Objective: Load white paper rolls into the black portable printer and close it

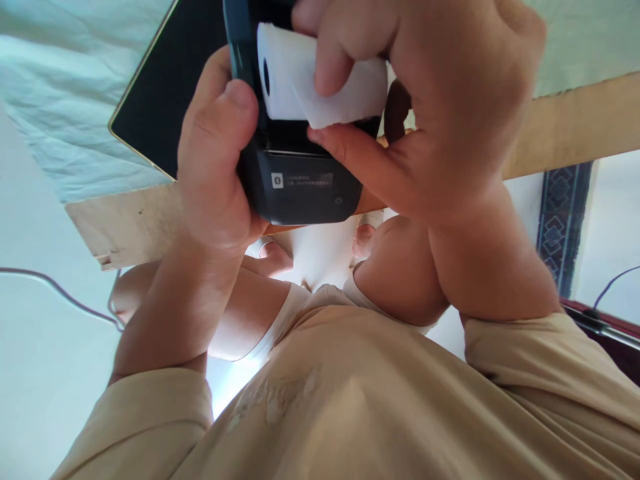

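The left hand (210, 167) was clamped around a small dark printer (300, 180) held above the lap. The right hand (430, 113) pinched a white paper roll (300, 80) seated in its open bay. Judged mid-loading; next, the loose end needed careful alignment.

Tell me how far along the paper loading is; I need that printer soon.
Done: the printer looks opened, its paper bay exposed, gripped by the left hand. In hand: the right hand presses the paper roll into the bay, with a loose end by the thumb. Left: the roll doesn't look fully seated, and the cover isn't shut.
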Available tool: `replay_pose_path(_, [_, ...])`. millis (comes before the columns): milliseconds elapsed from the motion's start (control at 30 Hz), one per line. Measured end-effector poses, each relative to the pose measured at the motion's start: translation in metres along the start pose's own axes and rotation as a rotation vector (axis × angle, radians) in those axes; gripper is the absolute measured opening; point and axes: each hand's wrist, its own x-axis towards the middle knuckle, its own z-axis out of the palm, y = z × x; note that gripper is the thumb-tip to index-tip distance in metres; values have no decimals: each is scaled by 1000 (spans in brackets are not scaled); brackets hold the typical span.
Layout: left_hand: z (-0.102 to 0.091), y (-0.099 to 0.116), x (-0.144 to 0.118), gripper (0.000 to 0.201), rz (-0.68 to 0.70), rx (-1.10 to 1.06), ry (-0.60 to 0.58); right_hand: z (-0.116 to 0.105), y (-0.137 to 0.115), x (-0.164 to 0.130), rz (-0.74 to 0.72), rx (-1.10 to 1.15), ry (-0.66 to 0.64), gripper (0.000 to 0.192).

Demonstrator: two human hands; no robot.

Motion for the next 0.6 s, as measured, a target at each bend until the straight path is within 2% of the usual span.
replay_pose_path(33, [-2, -1, 0, 42, 10, 6, -37, 0, 3, -2, -183, -171, -2, 60])
replay_pose_path(67, [-4, -2, 1, 44, 16, 16, -67, 0, 5, -3, -301, -294, -6, 55])
replay_pose_path(100, [-5, -4, 1, 44, 24, 23, -77, 0, 8, -4, -357, -353, -13, 48])
replay_pose_path(200, [-9, -8, 2, 41, 47, 14, -102, -1, 12, -4, -395, -347, -48, 28])
replay_pose_path(300, [-10, -11, 2, 34, 81, -17, -117, -3, 14, -5, -434, -301, -61, 26])
replay_pose_path(400, [-10, -12, 2, 27, 60, 1, -111, -3, 13, -7, -403, -275, -45, 28])
replay_pose_path(600, [-14, -12, 5, 35, 15, 95, -82, 0, 9, -6, -154, -297, -61, 35])
